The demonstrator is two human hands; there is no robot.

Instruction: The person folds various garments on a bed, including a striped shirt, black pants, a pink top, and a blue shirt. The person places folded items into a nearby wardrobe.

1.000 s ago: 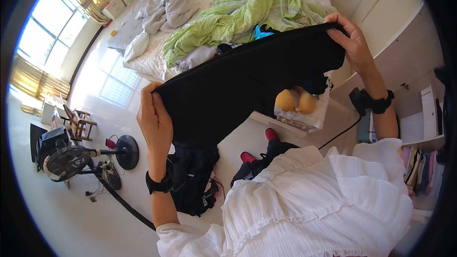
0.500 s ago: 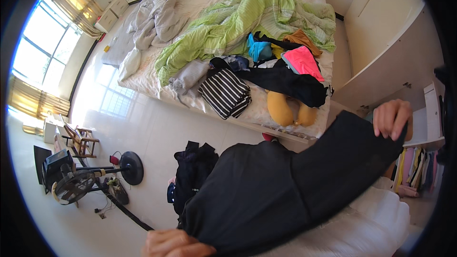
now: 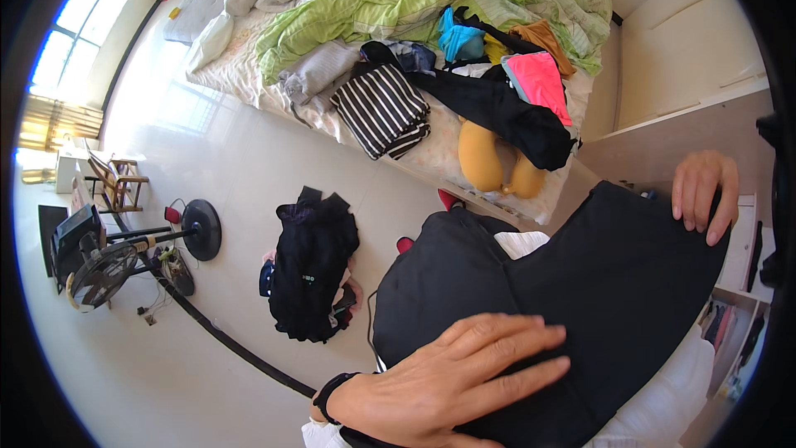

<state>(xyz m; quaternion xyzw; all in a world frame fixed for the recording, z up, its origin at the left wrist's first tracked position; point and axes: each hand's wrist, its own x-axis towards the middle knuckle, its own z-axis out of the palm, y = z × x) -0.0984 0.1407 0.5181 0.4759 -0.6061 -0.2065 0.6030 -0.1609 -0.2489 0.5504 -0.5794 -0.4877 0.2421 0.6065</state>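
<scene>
In the head view, the black garment (image 3: 613, 274) spreads broad and smooth across the person's white top (image 3: 684, 377), matte and plain, with a faint seam and a notched upper edge. The left hand (image 3: 444, 377) lies flat on it, fingers slightly apart. The right hand's (image 3: 703, 191) fingers drape over its far corner; thumb hidden, so I cannot tell whether they clamp.

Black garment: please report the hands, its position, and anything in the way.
Left hand palm-down on black garment. Right hand over its right end, thumb hidden. Garment spread before white clothing; nothing else on it.
</scene>
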